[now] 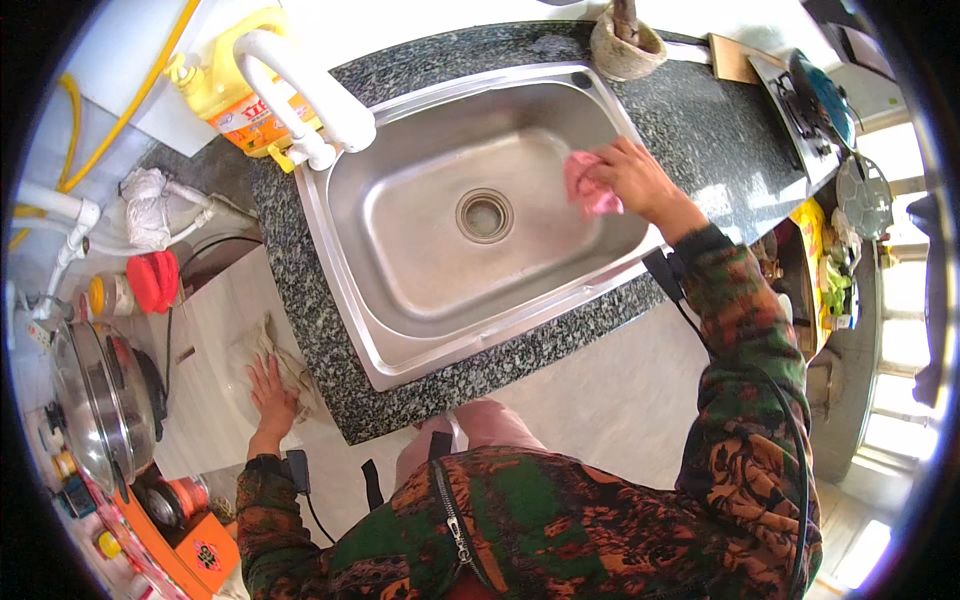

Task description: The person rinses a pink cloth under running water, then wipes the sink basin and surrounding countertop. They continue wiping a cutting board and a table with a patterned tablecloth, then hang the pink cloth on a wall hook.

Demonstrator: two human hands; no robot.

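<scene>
My right hand (637,180) grips a pink cloth (591,182) over the right side of a stainless steel sink basin (420,217). The cloth is against or just above the basin's inner wall; which one I cannot tell. The round drain (484,215) lies at the basin's middle. To the left of the granite counter, my left hand (271,397) rests with fingers apart on a crumpled pale rag (289,367) on a light, lower surface. A white faucet (330,105) rises at the sink's upper left corner.
A yellow detergent jug (240,97) stands behind the faucet. A stone mortar (628,52) with a pestle stands at the back right. Farther right is a gas stove (787,112) with a wok. On the left are a lidded metal pot (105,405) and a red object (152,281).
</scene>
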